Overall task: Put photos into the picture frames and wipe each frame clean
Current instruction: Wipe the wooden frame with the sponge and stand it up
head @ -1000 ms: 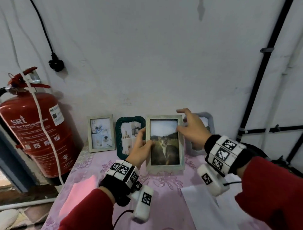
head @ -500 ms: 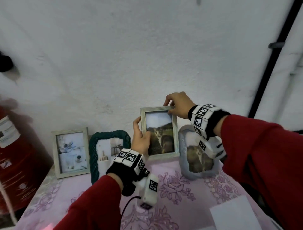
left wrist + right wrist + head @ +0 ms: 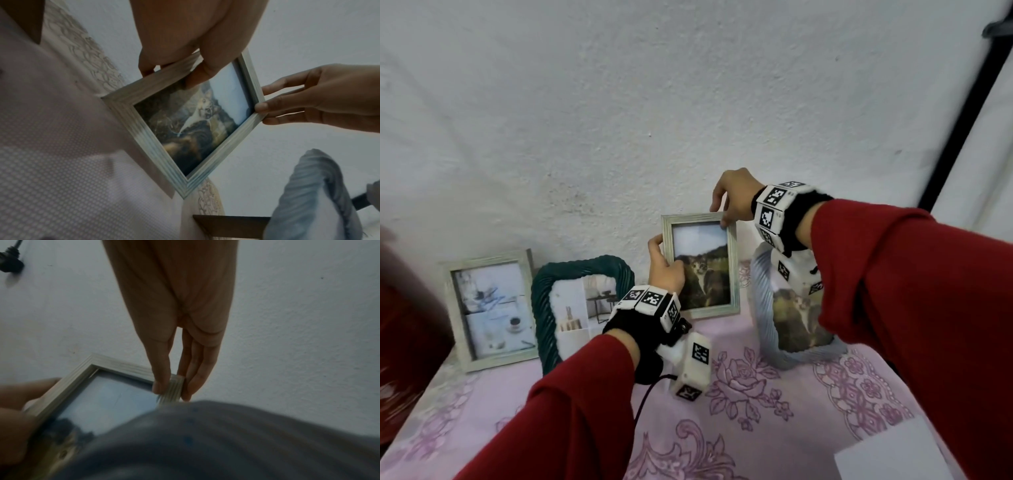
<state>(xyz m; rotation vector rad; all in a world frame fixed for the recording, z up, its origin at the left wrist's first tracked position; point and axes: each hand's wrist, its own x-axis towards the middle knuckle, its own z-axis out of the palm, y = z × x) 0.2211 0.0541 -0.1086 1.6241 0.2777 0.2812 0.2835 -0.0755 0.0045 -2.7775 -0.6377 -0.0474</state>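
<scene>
Left hand [image 3: 666,272] grips the left edge of the pale wooden frame [image 3: 701,308] holding a cat photo [image 3: 703,274], thumb on the glass, fingers curled behind; right hand [image 3: 734,197] pinches its top right corner, thumb in front, fingers together behind. The frame stands upright at the back of the pink floral tablecloth [image 3: 739,411] near the white wall [image 3: 688,102], between the green twisted frame [image 3: 544,308] and the grey twisted frame [image 3: 765,318] with its own cat picture; whether its bottom edge touches the cloth I cannot tell. Another pale frame [image 3: 457,308] stands far left, white paper [image 3: 893,455] at front right.
</scene>
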